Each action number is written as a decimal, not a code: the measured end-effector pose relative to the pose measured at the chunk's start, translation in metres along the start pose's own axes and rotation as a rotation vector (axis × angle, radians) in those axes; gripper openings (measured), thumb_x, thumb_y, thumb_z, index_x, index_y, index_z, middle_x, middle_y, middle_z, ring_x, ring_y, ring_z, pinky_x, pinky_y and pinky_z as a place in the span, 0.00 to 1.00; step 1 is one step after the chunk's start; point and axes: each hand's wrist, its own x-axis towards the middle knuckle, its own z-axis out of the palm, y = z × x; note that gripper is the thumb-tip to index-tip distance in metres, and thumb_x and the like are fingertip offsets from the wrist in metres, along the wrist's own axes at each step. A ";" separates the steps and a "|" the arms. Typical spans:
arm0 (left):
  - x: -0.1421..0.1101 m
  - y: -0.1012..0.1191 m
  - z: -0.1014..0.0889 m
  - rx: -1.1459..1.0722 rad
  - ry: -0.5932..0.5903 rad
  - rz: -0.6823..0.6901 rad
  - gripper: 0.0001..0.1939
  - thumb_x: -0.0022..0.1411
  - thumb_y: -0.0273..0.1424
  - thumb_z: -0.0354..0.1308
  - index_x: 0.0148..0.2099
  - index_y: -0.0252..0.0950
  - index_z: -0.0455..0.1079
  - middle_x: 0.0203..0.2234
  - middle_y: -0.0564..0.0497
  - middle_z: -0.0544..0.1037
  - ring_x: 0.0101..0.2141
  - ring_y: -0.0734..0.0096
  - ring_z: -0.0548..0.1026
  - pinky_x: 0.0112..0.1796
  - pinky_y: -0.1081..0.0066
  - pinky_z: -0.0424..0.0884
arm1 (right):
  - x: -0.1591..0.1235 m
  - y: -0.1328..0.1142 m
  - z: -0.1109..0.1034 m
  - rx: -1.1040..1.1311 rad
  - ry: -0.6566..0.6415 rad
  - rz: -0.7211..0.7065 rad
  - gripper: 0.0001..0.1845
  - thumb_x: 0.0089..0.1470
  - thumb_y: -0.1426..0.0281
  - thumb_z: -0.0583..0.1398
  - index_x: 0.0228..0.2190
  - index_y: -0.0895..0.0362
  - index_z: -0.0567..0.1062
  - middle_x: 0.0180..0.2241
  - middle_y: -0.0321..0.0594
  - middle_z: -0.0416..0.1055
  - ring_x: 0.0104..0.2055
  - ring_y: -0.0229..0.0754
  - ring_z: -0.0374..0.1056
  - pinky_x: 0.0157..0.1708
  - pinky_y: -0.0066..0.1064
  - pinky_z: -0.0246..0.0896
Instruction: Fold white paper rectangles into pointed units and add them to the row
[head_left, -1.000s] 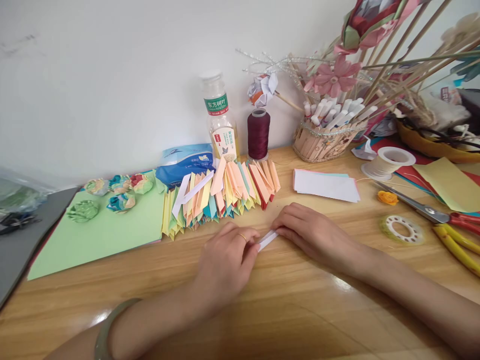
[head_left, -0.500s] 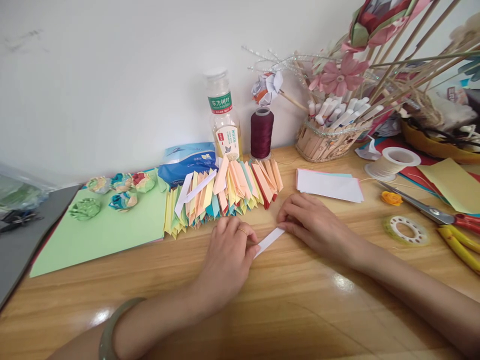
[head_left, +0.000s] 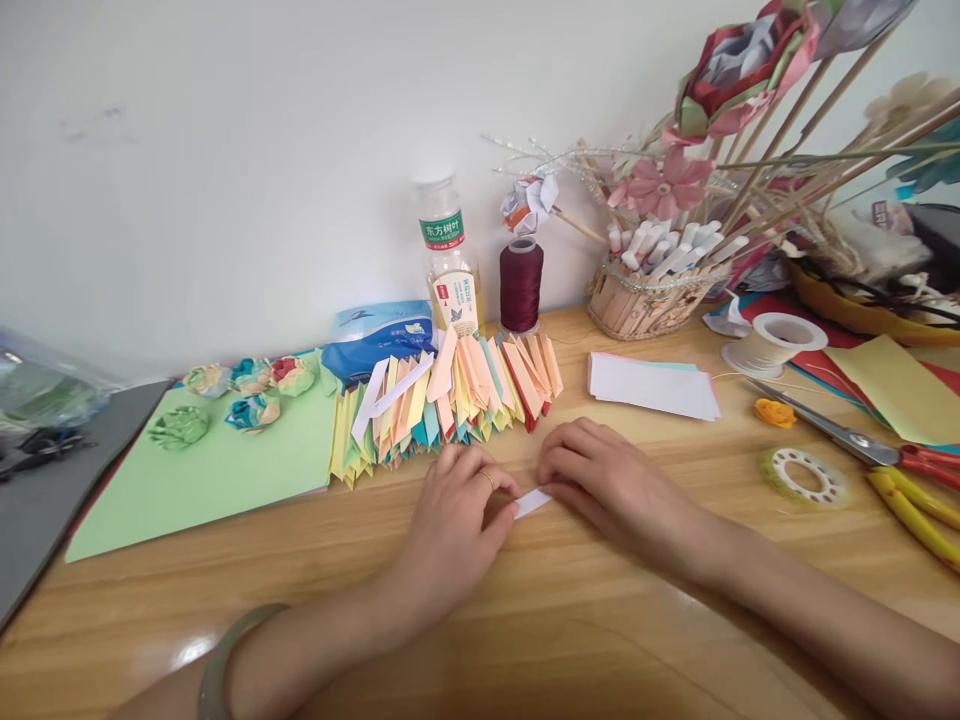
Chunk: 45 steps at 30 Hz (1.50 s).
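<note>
A narrow white paper strip (head_left: pixel 532 502) lies low over the wooden table, its two ends covered by my fingers. My left hand (head_left: pixel 463 510), with a ring on one finger, pinches the strip's left end. At the other end my right hand (head_left: pixel 600 485) is closed on it, thumb beneath and fingers curled. Just beyond my hands stands a row of folded paper pieces (head_left: pixel 450 395) in peach, yellow, green, blue and red. A stack of paper slips (head_left: pixel 652 385), white on top, lies past my right hand.
Green paper sheets (head_left: pixel 217 490) at left carry several paper rosettes (head_left: pixel 178 426). Behind are a wet-wipe pack (head_left: pixel 382 335), a bottle (head_left: pixel 450 260) and a maroon thread spool (head_left: pixel 520 285). Rightward lie a basket of pens (head_left: pixel 645 300), a white spool (head_left: pixel 776 342), scissors (head_left: pixel 862 440) and a tape roll (head_left: pixel 806 475).
My right hand has come closer to the left, so less of the white strip shows between them. The strip lies flatter across. The view has tilted slightly upward.
</note>
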 end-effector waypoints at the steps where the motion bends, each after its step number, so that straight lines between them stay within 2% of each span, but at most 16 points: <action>1: 0.000 0.000 0.000 -0.003 0.005 0.017 0.04 0.58 0.23 0.54 0.35 0.37 0.68 0.33 0.52 0.71 0.39 0.64 0.66 0.40 0.62 0.67 | 0.000 -0.003 0.001 -0.018 -0.011 0.001 0.07 0.58 0.74 0.53 0.29 0.57 0.70 0.31 0.42 0.68 0.36 0.43 0.62 0.36 0.36 0.60; 5: 0.002 0.001 0.001 0.046 0.047 0.092 0.04 0.59 0.27 0.56 0.38 0.36 0.67 0.35 0.50 0.72 0.39 0.64 0.66 0.40 0.62 0.68 | -0.003 -0.008 0.007 -0.059 -0.009 -0.008 0.08 0.58 0.75 0.52 0.28 0.58 0.68 0.29 0.41 0.67 0.34 0.43 0.60 0.34 0.35 0.58; 7: 0.003 0.001 0.002 0.068 0.059 0.127 0.01 0.59 0.27 0.58 0.35 0.36 0.68 0.34 0.51 0.72 0.38 0.64 0.66 0.40 0.63 0.68 | -0.004 -0.008 0.010 -0.075 -0.004 -0.027 0.09 0.59 0.75 0.51 0.28 0.58 0.68 0.30 0.42 0.67 0.33 0.43 0.60 0.34 0.35 0.58; 9: 0.003 0.002 0.002 0.057 0.059 0.139 0.05 0.58 0.24 0.58 0.31 0.36 0.67 0.31 0.52 0.72 0.37 0.66 0.67 0.39 0.65 0.68 | -0.006 -0.008 0.012 -0.086 0.000 -0.043 0.08 0.60 0.73 0.51 0.29 0.59 0.68 0.30 0.43 0.67 0.34 0.44 0.60 0.34 0.35 0.58; 13: 0.003 0.003 0.004 0.020 0.089 0.176 0.06 0.59 0.24 0.57 0.30 0.35 0.66 0.27 0.53 0.73 0.34 0.67 0.68 0.36 0.67 0.68 | -0.009 -0.014 0.009 -0.097 -0.009 -0.091 0.08 0.61 0.70 0.51 0.32 0.59 0.68 0.30 0.41 0.67 0.33 0.43 0.61 0.33 0.35 0.56; 16: 0.001 0.003 0.006 0.036 0.165 0.228 0.07 0.63 0.27 0.53 0.32 0.34 0.66 0.25 0.52 0.74 0.29 0.68 0.69 0.31 0.69 0.68 | -0.012 -0.019 0.001 -0.100 0.013 -0.143 0.14 0.63 0.72 0.46 0.30 0.58 0.67 0.27 0.39 0.67 0.29 0.41 0.61 0.30 0.33 0.54; 19: 0.000 0.002 0.006 0.049 0.292 0.374 0.11 0.67 0.29 0.48 0.32 0.34 0.66 0.23 0.52 0.75 0.25 0.71 0.69 0.28 0.72 0.67 | -0.013 -0.021 -0.007 -0.115 0.072 -0.176 0.18 0.65 0.73 0.42 0.28 0.58 0.66 0.25 0.39 0.67 0.26 0.39 0.60 0.27 0.31 0.53; 22: 0.000 0.003 0.003 0.021 0.356 0.496 0.12 0.68 0.28 0.47 0.32 0.34 0.66 0.21 0.54 0.75 0.22 0.75 0.68 0.26 0.76 0.65 | -0.013 -0.019 -0.014 -0.133 0.099 -0.217 0.18 0.65 0.72 0.42 0.26 0.57 0.64 0.22 0.35 0.65 0.23 0.37 0.58 0.23 0.30 0.50; 28: -0.002 0.005 -0.005 0.010 0.307 0.529 0.11 0.69 0.29 0.47 0.33 0.33 0.65 0.21 0.55 0.73 0.21 0.77 0.67 0.24 0.77 0.63 | -0.020 -0.009 -0.022 -0.132 0.132 -0.244 0.16 0.64 0.69 0.48 0.23 0.55 0.61 0.19 0.32 0.62 0.19 0.35 0.56 0.20 0.29 0.46; 34: -0.003 0.006 -0.024 0.231 0.111 0.643 0.14 0.69 0.25 0.41 0.35 0.31 0.66 0.22 0.52 0.72 0.22 0.73 0.66 0.22 0.75 0.64 | -0.024 0.000 -0.025 0.000 0.081 -0.257 0.12 0.63 0.72 0.49 0.25 0.55 0.61 0.21 0.32 0.62 0.22 0.34 0.57 0.22 0.28 0.48; 38: 0.000 0.007 -0.041 0.272 0.066 0.615 0.18 0.69 0.22 0.36 0.40 0.28 0.67 0.24 0.49 0.74 0.27 0.71 0.70 0.27 0.73 0.70 | -0.026 0.011 -0.032 0.045 0.055 -0.267 0.09 0.62 0.76 0.47 0.34 0.56 0.65 0.25 0.35 0.65 0.26 0.36 0.62 0.25 0.27 0.54; 39: 0.000 0.007 -0.045 0.282 0.084 0.592 0.17 0.69 0.23 0.36 0.41 0.29 0.68 0.25 0.49 0.74 0.27 0.72 0.71 0.28 0.74 0.70 | -0.026 0.014 -0.035 0.044 0.068 -0.268 0.09 0.61 0.77 0.47 0.38 0.56 0.65 0.27 0.35 0.67 0.28 0.36 0.63 0.27 0.27 0.56; 41: 0.003 0.001 -0.057 0.322 0.191 0.515 0.15 0.69 0.24 0.40 0.41 0.32 0.68 0.26 0.50 0.75 0.27 0.73 0.73 0.28 0.75 0.70 | -0.027 0.022 -0.041 0.000 0.161 -0.223 0.10 0.60 0.77 0.49 0.40 0.55 0.65 0.29 0.36 0.69 0.29 0.36 0.66 0.28 0.26 0.59; 43: 0.006 -0.010 -0.069 0.447 0.416 0.441 0.11 0.68 0.26 0.44 0.42 0.32 0.68 0.30 0.49 0.78 0.31 0.72 0.75 0.31 0.75 0.71 | -0.027 0.027 -0.046 -0.094 0.316 -0.114 0.08 0.59 0.76 0.51 0.39 0.55 0.67 0.28 0.35 0.70 0.28 0.36 0.67 0.28 0.26 0.59; 45: 0.011 -0.023 -0.081 0.622 0.655 0.371 0.07 0.66 0.26 0.49 0.41 0.32 0.69 0.31 0.48 0.79 0.32 0.70 0.76 0.32 0.73 0.71 | -0.025 0.028 -0.049 -0.177 0.414 -0.037 0.05 0.59 0.74 0.53 0.37 0.55 0.67 0.27 0.36 0.71 0.27 0.36 0.68 0.27 0.26 0.60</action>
